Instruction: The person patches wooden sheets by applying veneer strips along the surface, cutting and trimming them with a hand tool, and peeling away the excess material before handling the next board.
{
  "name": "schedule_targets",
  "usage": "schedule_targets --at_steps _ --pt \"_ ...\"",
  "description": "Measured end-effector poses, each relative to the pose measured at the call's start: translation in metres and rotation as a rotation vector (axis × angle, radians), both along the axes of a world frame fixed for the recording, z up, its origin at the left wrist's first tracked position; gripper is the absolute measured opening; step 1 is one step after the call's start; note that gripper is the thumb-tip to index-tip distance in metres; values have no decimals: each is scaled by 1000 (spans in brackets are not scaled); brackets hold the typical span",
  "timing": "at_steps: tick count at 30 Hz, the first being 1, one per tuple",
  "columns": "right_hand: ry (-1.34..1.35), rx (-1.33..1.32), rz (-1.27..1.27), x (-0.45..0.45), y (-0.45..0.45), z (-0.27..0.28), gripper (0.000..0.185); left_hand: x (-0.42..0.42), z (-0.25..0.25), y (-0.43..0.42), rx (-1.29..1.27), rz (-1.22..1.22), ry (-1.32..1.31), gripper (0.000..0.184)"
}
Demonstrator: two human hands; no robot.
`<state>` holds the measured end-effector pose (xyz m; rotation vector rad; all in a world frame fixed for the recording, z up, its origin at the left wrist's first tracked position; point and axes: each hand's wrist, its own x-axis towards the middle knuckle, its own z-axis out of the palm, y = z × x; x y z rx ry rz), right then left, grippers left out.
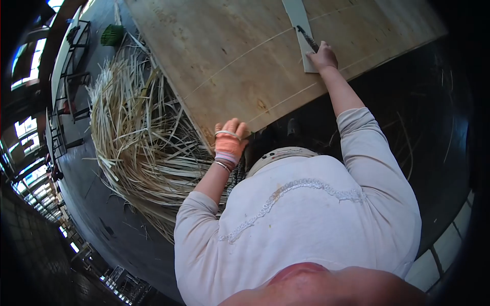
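Note:
A large plywood board (240,71) with pale lines across it lies in front of me. My left hand (230,140), in an orange glove with a pale band round the fingers, rests at the board's near left corner. Its fingers are stretched out and hold nothing. Farther right, my right hand (325,57) is closed round a dark slim tool (308,39), whose exact kind I cannot make out. Beneath that tool a long pale flat strip (301,20) runs away across the board, its near end close to the board's front edge.
A big heap of long, pale split strips (132,127) lies on the dark floor, left of the board. Behind it stands a green ribbed object (112,34). Dark metal frames (76,81) line the far left. Light tiles (434,262) show at the lower right.

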<state>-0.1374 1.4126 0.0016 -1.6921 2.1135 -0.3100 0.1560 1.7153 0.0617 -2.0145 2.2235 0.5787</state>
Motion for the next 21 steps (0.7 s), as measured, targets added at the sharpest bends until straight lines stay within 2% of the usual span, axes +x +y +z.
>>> schedule_targets --at_steps 1,4,7,9,10,12,13,16,17,18,19,20,21 --pt "-3 36 17 8 -3 -3 52 16 -1 8 -73 30 -119 62" --pt "-22 143 99 28 -2 2 46 28 -11 14 -135 -66 -124 64" --pt "-425 82 154 44 0 -60 35 44 -23 18 -170 -88 -85 63" --pt "-793 216 9 97 34 -9 26 53 -15 17 -216 -99 -6 59" --pt "-978 282 -62 131 58 17 21 57 6 10 -156 -115 30 47" --pt "-1197 283 -64 201 92 15 16 95 -24 4 -9 -206 138 33" --pt "-1228 305 -53 233 109 19 14 117 8 4 -7 -64 365 27" --pt "-1286 368 -87 333 175 32 13 205 21 24 -272 276 578 28" --pt "-1289 356 -94 366 199 36 14 240 29 35 -257 363 577 29" --pt "-1296 343 -101 396 221 40 15 272 19 51 -409 417 565 32" --pt "-1288 372 -84 422 244 43 14 302 9 65 -415 473 555 34" --pt "-1284 400 -70 447 265 46 13 332 -1 76 -418 525 543 36" --pt "-1235 427 -42 468 285 42 13 356 -10 85 -291 591 567 44"
